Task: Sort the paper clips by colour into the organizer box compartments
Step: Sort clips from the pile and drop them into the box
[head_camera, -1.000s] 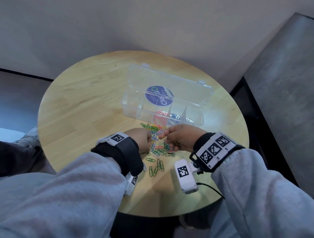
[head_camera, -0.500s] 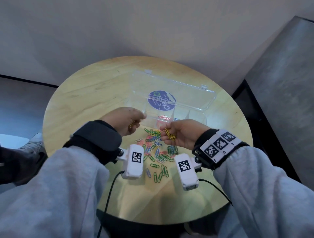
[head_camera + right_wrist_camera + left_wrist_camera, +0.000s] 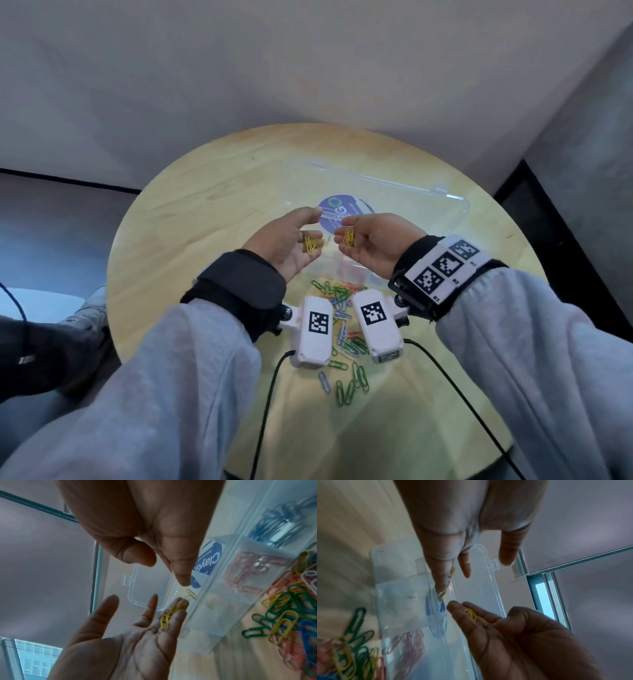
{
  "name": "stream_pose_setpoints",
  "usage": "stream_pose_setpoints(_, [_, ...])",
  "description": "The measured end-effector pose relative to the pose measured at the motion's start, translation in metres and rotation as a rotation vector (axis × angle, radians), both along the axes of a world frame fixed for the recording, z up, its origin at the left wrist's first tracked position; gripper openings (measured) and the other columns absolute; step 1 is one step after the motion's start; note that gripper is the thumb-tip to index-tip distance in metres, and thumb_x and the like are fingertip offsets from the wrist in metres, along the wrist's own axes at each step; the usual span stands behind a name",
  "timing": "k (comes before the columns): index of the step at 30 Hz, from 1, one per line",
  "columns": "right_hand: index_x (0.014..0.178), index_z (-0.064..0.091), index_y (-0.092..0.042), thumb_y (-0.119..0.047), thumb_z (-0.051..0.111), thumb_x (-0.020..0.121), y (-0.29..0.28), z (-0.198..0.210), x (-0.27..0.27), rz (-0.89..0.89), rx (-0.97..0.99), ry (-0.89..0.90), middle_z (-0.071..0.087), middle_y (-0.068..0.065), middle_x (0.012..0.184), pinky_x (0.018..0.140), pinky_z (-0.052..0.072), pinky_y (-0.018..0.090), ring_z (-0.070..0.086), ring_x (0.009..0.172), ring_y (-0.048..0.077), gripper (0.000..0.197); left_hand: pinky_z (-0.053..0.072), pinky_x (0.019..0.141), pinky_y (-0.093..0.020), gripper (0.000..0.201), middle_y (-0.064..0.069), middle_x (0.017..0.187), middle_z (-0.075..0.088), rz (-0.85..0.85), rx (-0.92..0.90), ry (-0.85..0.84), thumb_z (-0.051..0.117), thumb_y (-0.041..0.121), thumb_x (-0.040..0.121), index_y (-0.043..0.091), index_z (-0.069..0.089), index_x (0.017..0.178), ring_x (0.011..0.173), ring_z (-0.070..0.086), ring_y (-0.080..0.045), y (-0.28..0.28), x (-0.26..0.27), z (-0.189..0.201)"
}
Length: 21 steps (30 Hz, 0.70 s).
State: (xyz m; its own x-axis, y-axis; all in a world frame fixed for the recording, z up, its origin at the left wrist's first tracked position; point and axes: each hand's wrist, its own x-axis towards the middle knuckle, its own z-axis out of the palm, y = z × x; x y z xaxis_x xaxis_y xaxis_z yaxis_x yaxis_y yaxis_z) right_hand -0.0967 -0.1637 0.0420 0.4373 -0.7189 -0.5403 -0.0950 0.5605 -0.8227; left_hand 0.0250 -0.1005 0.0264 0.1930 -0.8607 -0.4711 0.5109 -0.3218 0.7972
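Both hands hover palm-up over the clear organizer box point(image 3: 411, 212), its lid open. My left hand point(image 3: 310, 228) is spread flat, and yellow paper clips point(image 3: 169, 616) lie on its straight fingers. One yellow clip point(image 3: 191, 595) is in the air just past those fingertips, above the box's left compartment point(image 3: 211, 603). My right hand point(image 3: 342, 228) is beside it, fingers curled round a small bunch of yellow clips point(image 3: 471, 614), thumb apart. The mixed pile of clips point(image 3: 342, 308) lies on the table in front of the box, partly behind the wrist cameras.
The round wooden table point(image 3: 191, 240) carries everything. Red clips point(image 3: 248, 573) fill the middle compartment, and dark blue clips point(image 3: 278, 524) the one beyond. Green and blue clips point(image 3: 349, 383) lie scattered toward the near edge. Black cables point(image 3: 267, 394) hang from the wrists.
Both hands have left the pile, risen over the box and turned palm-up, each carrying yellow clips. The left hand's fingers have straightened out.
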Motion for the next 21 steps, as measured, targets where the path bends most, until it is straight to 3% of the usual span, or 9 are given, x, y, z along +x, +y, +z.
stream_pose_setpoints(2, [0.09, 0.051, 0.0, 0.015, 0.026, 0.084, -0.001, -0.001, 0.001, 0.0, 0.023, -0.046, 0.043, 0.013, 0.094, 0.073, 0.046, 0.024, 0.046, 0.083, 0.021, 0.03, 0.043, 0.083, -0.027, 0.021, -0.014, 0.111, 0.039, 0.002, -0.029, 0.029, 0.05, 0.035, 0.093, 0.015, 0.053, 0.096, 0.09, 0.047, -0.021, -0.002, 0.002, 0.0])
stream_pose_setpoints(4, [0.118, 0.049, 0.004, 0.012, 0.027, 0.089, -0.001, -0.002, -0.001, -0.003, 0.017, -0.07, 0.048, 0.021, 0.116, 0.093, 0.045, 0.03, 0.051, 0.111, 0.027, 0.038, 0.034, 0.105, -0.033, 0.029, -0.019, 0.125, 0.039, -0.004, -0.066, 0.059, 0.045, 0.04, 0.094, 0.015, 0.052, 0.107, 0.126, 0.04, -0.026, -0.001, 0.004, 0.004])
stream_pose_setpoints(6, [0.137, 0.036, 0.007, 0.014, 0.024, 0.089, 0.001, 0.0, -0.003, 0.004, -0.011, -0.073, 0.039, 0.024, 0.141, 0.105, 0.038, 0.033, 0.039, 0.134, 0.029, 0.05, 0.021, 0.115, -0.038, 0.04, -0.027, 0.149, 0.023, -0.01, -0.096, 0.069, 0.041, 0.042, 0.095, 0.014, 0.047, 0.122, 0.145, 0.015, -0.029, 0.002, 0.004, 0.01])
stream_pose_setpoints(8, [0.136, 0.038, 0.006, 0.016, 0.022, 0.087, 0.004, 0.002, -0.007, 0.038, -0.043, -0.057, 0.039, 0.024, 0.142, 0.106, 0.037, 0.033, 0.037, 0.136, 0.029, 0.052, 0.021, 0.115, -0.038, 0.044, -0.029, 0.153, 0.014, -0.016, -0.105, 0.068, 0.04, 0.044, 0.095, 0.013, 0.047, 0.126, 0.146, 0.011, -0.031, 0.005, 0.004, 0.013])
stream_pose_setpoints(10, [0.121, 0.05, 0.002, 0.014, 0.025, 0.089, 0.007, 0.004, -0.015, 0.069, -0.082, -0.021, 0.051, 0.021, 0.128, 0.102, 0.041, 0.031, 0.047, 0.128, 0.026, 0.042, 0.025, 0.113, -0.036, 0.039, -0.028, 0.152, 0.019, -0.01, -0.114, 0.061, 0.04, 0.043, 0.095, 0.014, 0.051, 0.119, 0.145, 0.017, -0.031, 0.008, 0.005, 0.016])
stream_pose_setpoints(13, [0.096, 0.057, -0.005, 0.01, 0.031, 0.09, 0.012, 0.006, -0.028, 0.126, -0.155, 0.083, 0.059, 0.013, 0.098, 0.086, 0.049, 0.03, 0.061, 0.092, 0.021, 0.03, 0.032, 0.108, -0.033, 0.028, -0.023, 0.145, 0.037, -0.002, -0.12, 0.013, 0.041, 0.038, 0.096, 0.017, 0.058, 0.102, 0.139, 0.033, -0.028, 0.014, 0.006, 0.017])
stream_pose_setpoints(15, [0.087, 0.056, -0.006, 0.011, 0.033, 0.09, 0.019, 0.006, -0.04, 0.183, -0.201, 0.147, 0.058, 0.011, 0.086, 0.073, 0.051, 0.026, 0.058, 0.074, 0.018, 0.029, 0.045, 0.097, -0.03, 0.023, -0.017, 0.125, 0.054, 0.01, -0.119, -0.057, 0.044, 0.034, 0.096, 0.016, 0.059, 0.095, 0.12, 0.054, -0.025, 0.018, 0.005, 0.017])
stream_pose_setpoints(18, [0.085, 0.056, -0.007, 0.009, 0.041, 0.089, 0.032, -0.001, -0.057, 0.357, -0.303, 0.281, 0.057, 0.009, 0.08, 0.063, 0.052, 0.024, 0.056, 0.068, 0.018, 0.023, 0.054, 0.063, -0.02, 0.014, -0.008, 0.089, 0.059, -0.045, -0.083, -0.239, 0.051, 0.026, 0.094, 0.014, 0.056, 0.089, 0.075, 0.062, -0.018, 0.03, -0.004, 0.017])
stream_pose_setpoints(21, [0.082, 0.059, -0.012, 0.0, 0.053, 0.088, 0.046, -0.014, -0.071, 0.537, -0.422, 0.519, 0.06, 0.007, 0.075, 0.073, 0.054, 0.032, 0.059, 0.071, 0.019, 0.014, 0.046, 0.053, -0.019, 0.008, -0.002, 0.076, 0.056, -0.263, -0.004, -0.578, 0.058, 0.019, 0.09, 0.018, 0.053, 0.083, 0.063, 0.055, -0.015, 0.046, -0.014, 0.012])
